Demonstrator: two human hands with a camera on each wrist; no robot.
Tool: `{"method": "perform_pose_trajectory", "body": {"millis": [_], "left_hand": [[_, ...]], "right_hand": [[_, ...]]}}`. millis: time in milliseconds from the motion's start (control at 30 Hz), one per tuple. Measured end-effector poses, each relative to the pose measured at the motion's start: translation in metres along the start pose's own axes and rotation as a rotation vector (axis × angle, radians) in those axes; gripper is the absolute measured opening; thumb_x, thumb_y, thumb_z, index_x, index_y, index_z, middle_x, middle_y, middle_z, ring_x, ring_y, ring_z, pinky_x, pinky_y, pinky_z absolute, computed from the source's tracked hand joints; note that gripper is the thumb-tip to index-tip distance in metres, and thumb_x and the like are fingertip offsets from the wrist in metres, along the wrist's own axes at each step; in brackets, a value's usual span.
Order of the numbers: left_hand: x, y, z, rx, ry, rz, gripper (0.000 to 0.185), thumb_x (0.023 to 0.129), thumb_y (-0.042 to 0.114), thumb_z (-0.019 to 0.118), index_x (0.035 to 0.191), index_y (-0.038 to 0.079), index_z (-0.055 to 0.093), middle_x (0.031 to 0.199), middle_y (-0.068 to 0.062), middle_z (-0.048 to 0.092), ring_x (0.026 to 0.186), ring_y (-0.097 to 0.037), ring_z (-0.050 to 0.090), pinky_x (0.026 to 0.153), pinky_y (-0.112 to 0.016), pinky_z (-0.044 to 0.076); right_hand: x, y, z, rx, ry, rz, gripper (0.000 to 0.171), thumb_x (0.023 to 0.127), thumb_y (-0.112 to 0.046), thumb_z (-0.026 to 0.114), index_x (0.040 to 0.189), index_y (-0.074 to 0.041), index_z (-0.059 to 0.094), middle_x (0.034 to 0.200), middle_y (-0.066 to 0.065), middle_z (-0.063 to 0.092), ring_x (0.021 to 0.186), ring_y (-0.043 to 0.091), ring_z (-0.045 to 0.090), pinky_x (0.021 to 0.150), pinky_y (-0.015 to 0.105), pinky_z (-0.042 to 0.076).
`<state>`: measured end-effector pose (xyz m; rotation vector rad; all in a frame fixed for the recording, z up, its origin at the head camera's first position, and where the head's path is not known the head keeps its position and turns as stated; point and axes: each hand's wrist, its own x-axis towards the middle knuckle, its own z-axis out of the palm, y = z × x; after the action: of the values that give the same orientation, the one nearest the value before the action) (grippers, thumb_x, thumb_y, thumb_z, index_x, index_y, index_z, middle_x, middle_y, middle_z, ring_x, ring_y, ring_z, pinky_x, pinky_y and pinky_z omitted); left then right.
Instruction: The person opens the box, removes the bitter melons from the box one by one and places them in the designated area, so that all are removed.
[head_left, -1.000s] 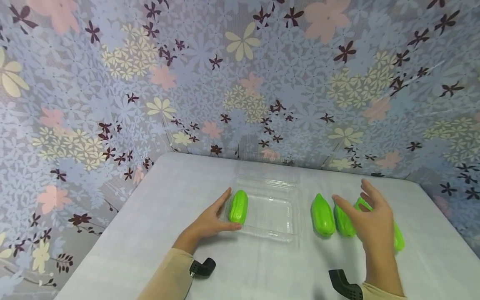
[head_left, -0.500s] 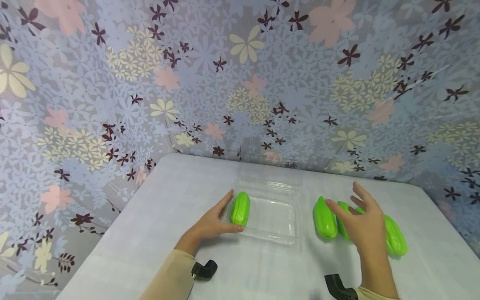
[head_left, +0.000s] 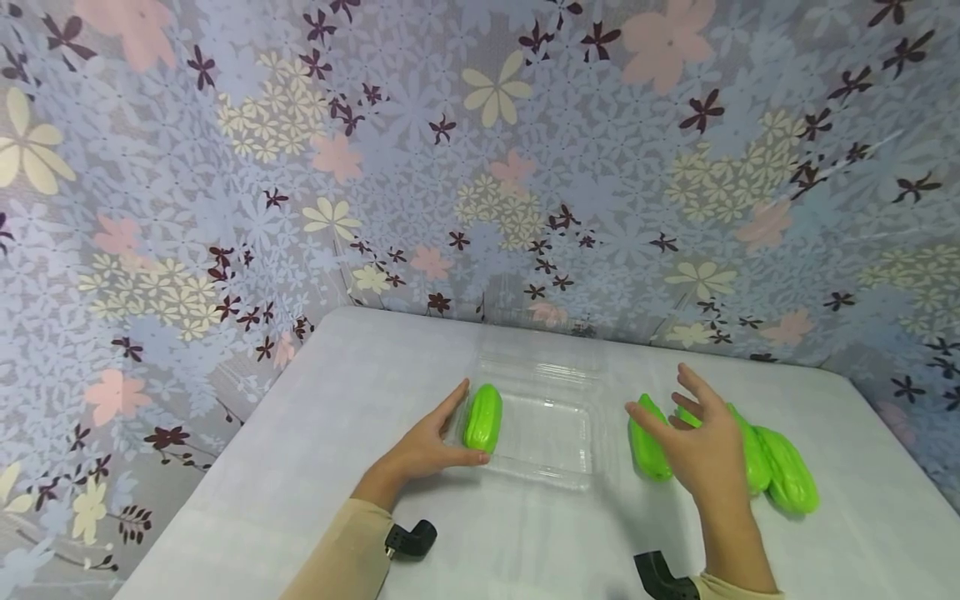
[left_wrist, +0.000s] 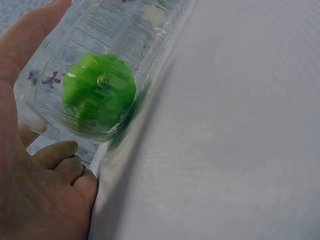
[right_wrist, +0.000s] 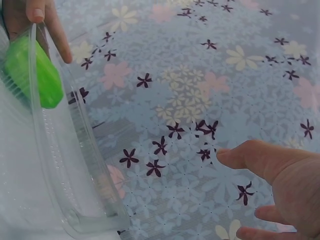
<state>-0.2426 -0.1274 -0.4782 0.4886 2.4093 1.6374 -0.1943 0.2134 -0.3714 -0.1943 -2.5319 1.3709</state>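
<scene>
A clear plastic container (head_left: 536,475) with its lid folded back lies on the table. One shiny bright-green ribbed vegetable (head_left: 483,418), shaped like a short gourd, sits inside at the left end; its stem end (left_wrist: 103,80) shows through the wall in the left wrist view. My left hand (head_left: 427,442) holds that end, thumb at the near edge and fingers along the far side. To the right, my right hand (head_left: 701,433) hovers with spread fingers and nothing in them. Below it are several similar green vegetables, one (head_left: 649,442) to its left and another (head_left: 787,471) to its right, partly hidden.
A pale cloth-covered table (head_left: 360,358) reaches back to a flower-patterned backdrop (head_left: 420,200). Between the container and the loose vegetables is a narrow strip of table. Black wrist-camera mounts (head_left: 411,539) stick out near both wrists.
My right hand has moved left over the vegetables, towards the container, uncovering those on the right. The left hand still holds the container. The head view has shifted slightly.
</scene>
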Motion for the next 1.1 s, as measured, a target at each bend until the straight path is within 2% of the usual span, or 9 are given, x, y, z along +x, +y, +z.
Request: {"method": "perform_pose_trajectory", "body": {"millis": [400,633,1100], "left_hand": [[0.001,0.000,0.000,0.002,-0.007,0.006,0.115,0.075,0.041,0.090,0.162,0.035,0.015,0.166,0.007,0.014,0.151,-0.019,0.014,0.119,-0.041,0.023],[0.002,0.001,0.000,0.009,-0.009,0.005,0.116,0.074,0.044,0.090,0.162,0.035,0.014,0.166,0.008,0.014,0.151,-0.017,0.014,0.119,-0.039,0.023],[-0.001,0.002,-0.001,0.013,-0.001,-0.002,0.115,0.075,0.041,0.090,0.162,0.036,0.015,0.166,0.008,0.014,0.151,-0.018,0.015,0.119,-0.040,0.024]], "right_hand": [[-0.003,-0.005,0.012,-0.013,-0.044,-0.055,0.098,0.085,-0.041,0.082,0.161,-0.012,0.027,0.161,0.012,0.032,0.133,0.039,0.049,0.096,0.051,0.052],[-0.003,-0.006,0.017,-0.017,-0.079,-0.067,0.098,0.085,-0.041,0.082,0.160,-0.012,0.028,0.161,0.013,0.032,0.126,0.043,0.054,0.092,0.052,0.054],[-0.004,-0.008,0.028,0.010,-0.136,-0.083,0.102,0.082,-0.043,0.084,0.161,-0.011,0.027,0.160,0.013,0.033,0.127,0.043,0.053,0.094,0.052,0.054]]}}
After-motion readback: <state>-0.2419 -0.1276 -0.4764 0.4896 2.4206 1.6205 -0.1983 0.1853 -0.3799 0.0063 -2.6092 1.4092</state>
